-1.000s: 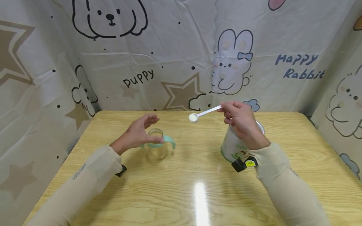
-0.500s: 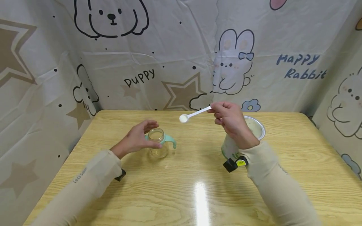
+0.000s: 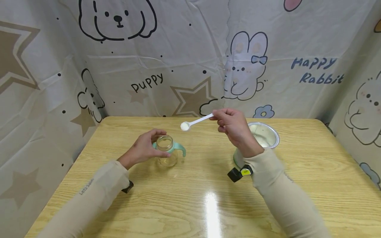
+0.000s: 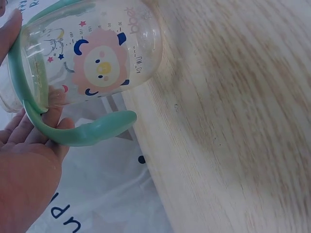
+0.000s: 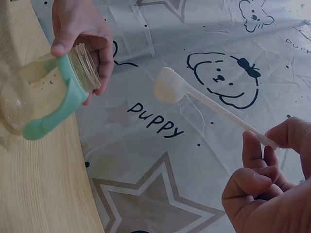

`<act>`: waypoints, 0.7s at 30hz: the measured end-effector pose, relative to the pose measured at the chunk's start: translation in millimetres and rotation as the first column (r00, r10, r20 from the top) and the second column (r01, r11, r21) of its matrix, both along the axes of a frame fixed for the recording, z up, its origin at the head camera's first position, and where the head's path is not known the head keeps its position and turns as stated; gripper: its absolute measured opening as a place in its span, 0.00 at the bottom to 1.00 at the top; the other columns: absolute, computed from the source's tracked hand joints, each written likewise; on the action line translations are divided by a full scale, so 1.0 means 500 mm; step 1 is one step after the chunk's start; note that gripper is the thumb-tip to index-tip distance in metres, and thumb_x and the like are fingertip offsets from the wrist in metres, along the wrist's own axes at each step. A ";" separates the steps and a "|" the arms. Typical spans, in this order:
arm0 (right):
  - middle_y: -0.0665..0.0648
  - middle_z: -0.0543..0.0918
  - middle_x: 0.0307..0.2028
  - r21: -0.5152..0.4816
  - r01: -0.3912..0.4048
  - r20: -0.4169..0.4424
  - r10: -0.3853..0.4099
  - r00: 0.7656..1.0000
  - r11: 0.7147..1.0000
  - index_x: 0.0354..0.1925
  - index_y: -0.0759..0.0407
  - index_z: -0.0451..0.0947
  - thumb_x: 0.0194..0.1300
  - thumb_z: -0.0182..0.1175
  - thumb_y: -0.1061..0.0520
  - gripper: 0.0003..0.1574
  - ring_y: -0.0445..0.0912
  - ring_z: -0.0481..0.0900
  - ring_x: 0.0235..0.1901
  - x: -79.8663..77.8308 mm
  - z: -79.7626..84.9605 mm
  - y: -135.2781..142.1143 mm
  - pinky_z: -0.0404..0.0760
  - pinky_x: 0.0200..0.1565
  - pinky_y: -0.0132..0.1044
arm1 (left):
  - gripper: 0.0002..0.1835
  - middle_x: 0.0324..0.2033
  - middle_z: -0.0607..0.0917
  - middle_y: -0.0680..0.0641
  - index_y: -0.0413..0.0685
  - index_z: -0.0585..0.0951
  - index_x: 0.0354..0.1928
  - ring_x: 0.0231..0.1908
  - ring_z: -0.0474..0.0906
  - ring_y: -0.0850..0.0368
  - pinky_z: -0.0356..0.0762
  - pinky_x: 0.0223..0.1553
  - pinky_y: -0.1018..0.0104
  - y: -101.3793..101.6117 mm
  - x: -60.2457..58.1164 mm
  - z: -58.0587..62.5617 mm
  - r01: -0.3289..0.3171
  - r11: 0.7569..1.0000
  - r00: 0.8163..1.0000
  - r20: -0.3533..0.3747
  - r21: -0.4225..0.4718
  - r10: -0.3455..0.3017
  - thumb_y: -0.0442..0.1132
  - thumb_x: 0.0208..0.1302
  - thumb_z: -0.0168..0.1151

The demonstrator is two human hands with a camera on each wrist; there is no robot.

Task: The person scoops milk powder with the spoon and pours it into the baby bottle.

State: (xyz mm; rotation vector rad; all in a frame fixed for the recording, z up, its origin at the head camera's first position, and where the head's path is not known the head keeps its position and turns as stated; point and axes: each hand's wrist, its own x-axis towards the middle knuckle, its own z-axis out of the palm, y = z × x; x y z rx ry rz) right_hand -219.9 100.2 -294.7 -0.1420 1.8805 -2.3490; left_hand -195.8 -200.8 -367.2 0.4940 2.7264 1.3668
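My left hand grips the neck of a clear baby bottle, thumb on its mint-green handled collar and fingers behind it. The bottle is upright and uncapped on the table; in the left wrist view an animal face and measuring marks show on its wall. My right hand pinches the end of a long-handled white measuring scoop. White powder fills the scoop's bowl, which hangs in the air up and to the right of the bottle mouth.
Behind my right wrist stands an open can with a silver rim, partly hidden by my forearm. The wooden table meets a printed cloth backdrop at the back and sides.
My right hand has carried the filled scoop leftward from above the can towards the bottle. My left hand has settled from loosely around the bottle onto its neck and collar.
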 end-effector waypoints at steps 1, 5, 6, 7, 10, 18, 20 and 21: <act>0.50 0.83 0.26 -0.002 -0.003 0.000 0.003 1.000 1.000 0.24 0.55 0.80 0.73 0.56 0.65 0.18 0.35 0.65 0.21 0.000 -0.001 -0.003 0.62 0.21 0.24 | 0.44 0.58 0.80 0.39 0.37 0.73 0.63 0.60 0.75 0.40 0.73 0.61 0.43 0.000 -0.001 -0.001 -0.002 1.000 1.000 -0.003 -0.002 0.002 0.40 0.44 0.84; 0.50 0.84 0.26 -0.012 -0.018 0.007 0.018 1.000 1.000 0.25 0.54 0.80 0.72 0.56 0.65 0.18 0.35 0.65 0.21 0.000 -0.005 -0.014 0.63 0.21 0.24 | 0.43 0.58 0.80 0.39 0.36 0.73 0.63 0.60 0.75 0.39 0.73 0.61 0.44 0.002 -0.005 -0.003 -0.013 1.000 1.000 -0.002 0.004 0.013 0.41 0.44 0.84; 0.50 0.84 0.26 -0.011 -0.021 0.007 0.021 1.000 1.000 0.25 0.54 0.80 0.72 0.56 0.65 0.18 0.35 0.64 0.21 0.001 -0.006 -0.017 0.63 0.21 0.24 | 0.43 0.57 0.80 0.39 0.36 0.73 0.63 0.60 0.75 0.39 0.73 0.61 0.44 0.002 -0.007 -0.004 -0.017 1.000 1.000 -0.001 0.006 0.017 0.41 0.44 0.84; 0.50 0.84 0.26 -0.010 -0.024 0.009 0.024 1.000 1.000 0.25 0.53 0.81 0.72 0.57 0.65 0.18 0.36 0.64 0.21 0.001 -0.007 -0.020 0.63 0.21 0.24 | 0.43 0.57 0.80 0.39 0.36 0.73 0.63 0.60 0.75 0.39 0.73 0.61 0.44 0.002 -0.008 -0.005 -0.020 1.000 1.000 -0.001 0.008 0.020 0.40 0.44 0.84; 0.49 0.85 0.26 0.006 -0.032 0.010 0.032 0.999 0.999 0.26 0.53 0.81 0.72 0.57 0.65 0.17 0.36 0.64 0.21 0.001 -0.010 -0.029 0.64 0.21 0.25 | 0.43 0.58 0.79 0.38 0.36 0.73 0.63 0.60 0.75 0.40 0.73 0.61 0.44 0.002 -0.011 -0.008 -0.025 1.000 1.000 -0.002 0.014 0.025 0.40 0.45 0.84; 0.49 0.85 0.27 0.054 -0.040 0.017 0.039 0.999 0.998 0.28 0.54 0.79 0.71 0.59 0.65 0.13 0.38 0.63 0.22 0.001 -0.020 -0.050 0.65 0.23 0.27 | 0.42 0.58 0.79 0.38 0.37 0.74 0.62 0.60 0.75 0.40 0.73 0.61 0.45 0.005 -0.011 -0.007 -0.041 0.999 0.999 -0.006 0.021 0.041 0.39 0.44 0.84; 0.49 0.85 0.27 0.059 -0.043 0.019 0.042 0.999 0.997 0.27 0.54 0.79 0.71 0.59 0.65 0.14 0.38 0.64 0.22 0.001 -0.022 -0.055 0.66 0.23 0.27 | 0.41 0.58 0.80 0.39 0.37 0.75 0.62 0.60 0.75 0.40 0.73 0.61 0.45 0.005 -0.012 -0.007 -0.044 0.999 0.999 -0.004 0.023 0.044 0.39 0.44 0.84; 0.49 0.85 0.27 0.058 -0.046 0.018 0.045 0.999 0.997 0.27 0.54 0.80 0.71 0.59 0.65 0.14 0.38 0.64 0.22 0.001 -0.023 -0.058 0.65 0.23 0.27 | 0.41 0.58 0.80 0.39 0.37 0.75 0.62 0.59 0.75 0.41 0.73 0.61 0.45 0.006 -0.012 -0.008 -0.044 0.999 0.999 -0.002 0.025 0.044 0.39 0.44 0.84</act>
